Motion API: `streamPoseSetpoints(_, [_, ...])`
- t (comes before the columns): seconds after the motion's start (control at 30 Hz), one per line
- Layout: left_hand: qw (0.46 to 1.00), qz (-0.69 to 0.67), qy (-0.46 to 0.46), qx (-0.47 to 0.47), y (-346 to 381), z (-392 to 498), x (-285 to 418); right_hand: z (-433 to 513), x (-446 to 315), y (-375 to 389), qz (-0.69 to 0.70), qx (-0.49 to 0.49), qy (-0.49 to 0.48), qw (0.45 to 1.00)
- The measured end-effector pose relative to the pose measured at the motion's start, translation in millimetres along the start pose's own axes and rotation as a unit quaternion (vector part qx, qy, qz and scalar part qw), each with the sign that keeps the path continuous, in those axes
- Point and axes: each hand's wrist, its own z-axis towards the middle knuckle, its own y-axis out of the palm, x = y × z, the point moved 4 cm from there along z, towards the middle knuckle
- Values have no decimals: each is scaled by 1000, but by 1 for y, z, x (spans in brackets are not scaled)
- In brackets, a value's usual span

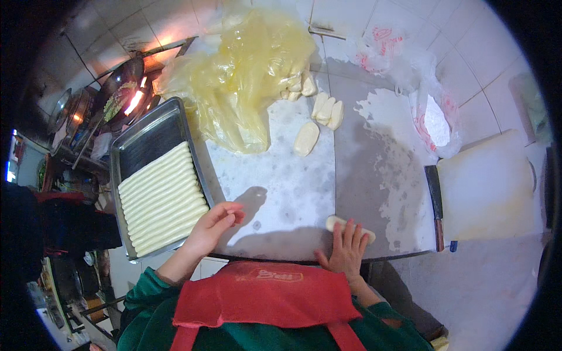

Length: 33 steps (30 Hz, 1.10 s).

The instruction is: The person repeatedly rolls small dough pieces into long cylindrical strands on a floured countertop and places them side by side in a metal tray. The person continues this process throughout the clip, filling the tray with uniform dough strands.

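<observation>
My right hand [345, 254] lies with spread fingers flat on a short roll of dough [336, 223] near the table's front edge. Loosely curled, my left hand [216, 226] hovers beside the right rim of a metal tray [115, 163], and nothing shows in its fingers. Long dough strips [160, 197] lie side by side across the near part of that tray. On the table [281, 184] farther back rests a flattened oval dough piece [306, 139]. Behind it, a few more dough pieces [327, 110] sit close together, and others poke out from under a yellow plastic bag [250, 66].
At back left, a flame burns by a wok [125, 90] with food in it. To the right, a cleaver [434, 206] lies along a cutting board [485, 188]. A clear plastic bag [434, 118] holding something white stands at back right. Dark clothing of another person [74, 223] shows at left.
</observation>
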Motion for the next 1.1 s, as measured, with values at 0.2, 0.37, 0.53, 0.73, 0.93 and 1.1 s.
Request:
streamPoseSetpoints(0.2, [992,-41,36,-117,25,18,-27,107,76,7,2,104,146,984])
streamPoseSetpoints(0.37, [889,404,216,-6,62,56,-2,83,42,67,303,160,-26,939])
streamPoseSetpoints(0.53, [948,252,44,-190,139,94,-4,103,16,21,819,97,69,562])
streamPoseSetpoints(0.73, [906,365,147,-155,130,59,-52,94,99,24,827,69,148,537])
streamPoseSetpoints(0.93, [689,702,168,-67,89,88,-4,79,89,53,491,57,117,861])
streamPoseSetpoints(1.1, [795,542,250,-111,137,98,-1,77,1,15,71,82,-129,986])
